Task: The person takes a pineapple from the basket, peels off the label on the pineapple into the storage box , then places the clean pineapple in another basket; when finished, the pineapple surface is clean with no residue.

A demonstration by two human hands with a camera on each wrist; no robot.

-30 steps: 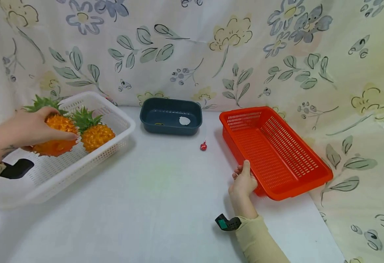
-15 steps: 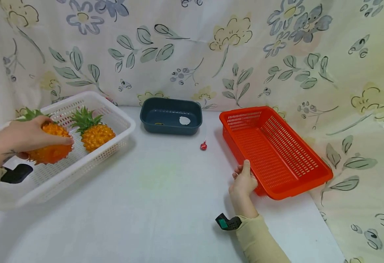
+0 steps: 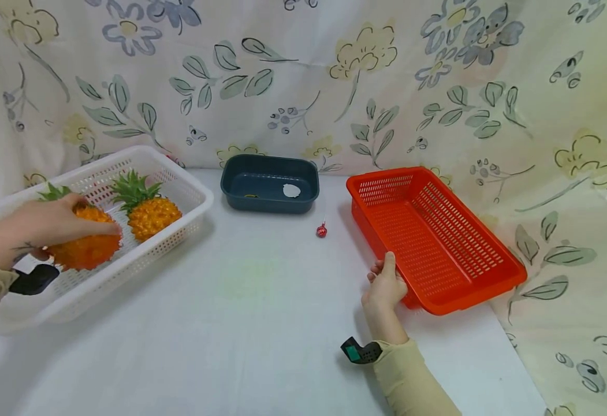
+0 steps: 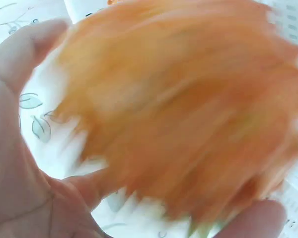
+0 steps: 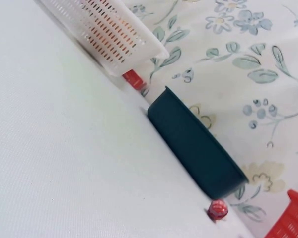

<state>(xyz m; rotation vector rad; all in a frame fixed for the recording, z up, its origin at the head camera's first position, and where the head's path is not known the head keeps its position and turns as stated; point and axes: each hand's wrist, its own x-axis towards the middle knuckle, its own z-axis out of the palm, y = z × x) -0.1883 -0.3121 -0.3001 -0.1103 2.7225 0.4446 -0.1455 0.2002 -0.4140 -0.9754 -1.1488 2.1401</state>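
Observation:
At the left of the head view my left hand [image 3: 48, 224] grips an orange pineapple [image 3: 86, 249] with green leaves, thumb along its near side. The fruit hangs low within the white perforated basket [image 3: 205, 199]; in the left wrist view the pineapple [image 4: 179, 109] is motion-blurred and fills most of the frame. A second pineapple [image 3: 153, 218] lies in the basket's right part. On the right, my right hand [image 3: 384, 290] holds the near-left rim of the red perforated basket [image 3: 433, 242], thumb on top; its other fingers are partly hidden under the rim.
A dark blue tub [image 3: 270, 199] with a white patch inside stands at the back, between the baskets. A small red bell [image 3: 321, 231] lies beside it. Near the white basket's far end sits a red object [image 5: 134, 79]. Floral cloth [image 3: 293, 86] rises behind the white tabletop [image 3: 251, 323].
My left hand has lowered the pineapple toward the near side of the white basket, moving slightly left and then back right. The right hand and red basket stay in place.

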